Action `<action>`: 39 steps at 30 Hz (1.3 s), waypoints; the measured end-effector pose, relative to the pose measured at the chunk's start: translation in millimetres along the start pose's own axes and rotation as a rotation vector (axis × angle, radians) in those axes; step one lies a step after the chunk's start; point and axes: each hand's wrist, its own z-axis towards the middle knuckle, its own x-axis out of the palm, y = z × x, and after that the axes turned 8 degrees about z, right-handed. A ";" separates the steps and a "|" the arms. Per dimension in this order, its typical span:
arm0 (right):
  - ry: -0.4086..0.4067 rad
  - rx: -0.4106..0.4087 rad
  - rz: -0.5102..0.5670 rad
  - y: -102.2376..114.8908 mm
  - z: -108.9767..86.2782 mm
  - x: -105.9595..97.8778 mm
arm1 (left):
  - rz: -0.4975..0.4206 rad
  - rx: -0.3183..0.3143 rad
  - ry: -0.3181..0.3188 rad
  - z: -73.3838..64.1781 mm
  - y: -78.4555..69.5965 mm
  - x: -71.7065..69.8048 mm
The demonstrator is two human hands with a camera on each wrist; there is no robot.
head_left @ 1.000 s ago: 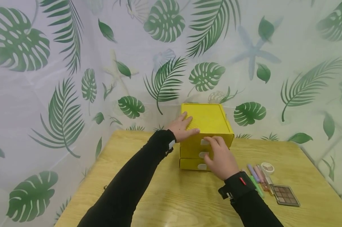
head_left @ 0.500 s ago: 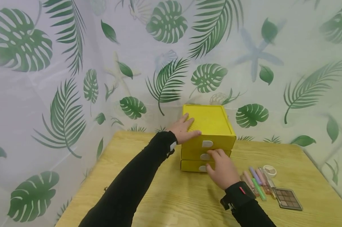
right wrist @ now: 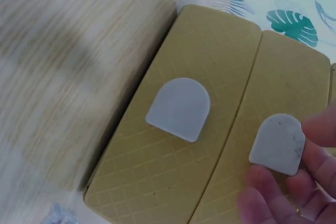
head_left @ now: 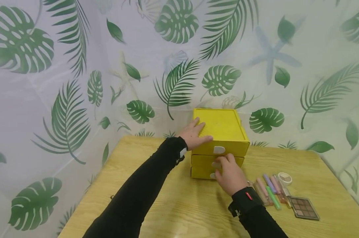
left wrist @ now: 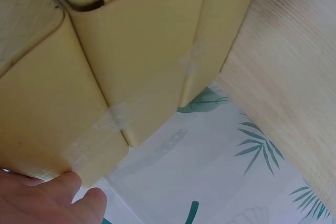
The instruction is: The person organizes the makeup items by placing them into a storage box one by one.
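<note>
We've got the yellow plastic drawer box (head_left: 222, 124) at twelve o'clock on our wooden surface (head_left: 173, 208)! Our left hand (head_left: 194, 135) rests atop, fingers apart; our right hand (head_left: 231, 173) clamps fingers on the rounded white middle-drawer tab (right wrist: 275, 145).

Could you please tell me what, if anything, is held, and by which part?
The right hand holds the rounded white tab of the middle yellow drawer by its edges; the left hand holds nothing, resting on the yellow drawer box.

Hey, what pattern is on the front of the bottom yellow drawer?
A crisscross of fine lines covers the drawer front; it shows best in the right wrist view.
</note>
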 end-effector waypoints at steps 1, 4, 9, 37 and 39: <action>0.000 0.004 0.002 1.4 -0.7 -0.9 | 0.001 0.000 0.002 -0.6 -0.4 0.1; -0.001 0.012 0.014 6.5 -3.4 -4.3 | 0.002 0.000 0.004 -1.2 -0.8 -0.5; -0.004 0.006 0.030 13.2 -9.2 -9.7 | -0.001 -0.001 0.003 0.6 -0.3 -1.0; 0.081 0.054 -0.010 35.6 -50.8 -23.6 | 0.000 -0.011 -0.014 0.3 -0.8 1.6; 0.089 0.058 -0.007 35.7 -53.3 -23.6 | 0.002 -0.015 -0.015 0.5 -0.6 1.8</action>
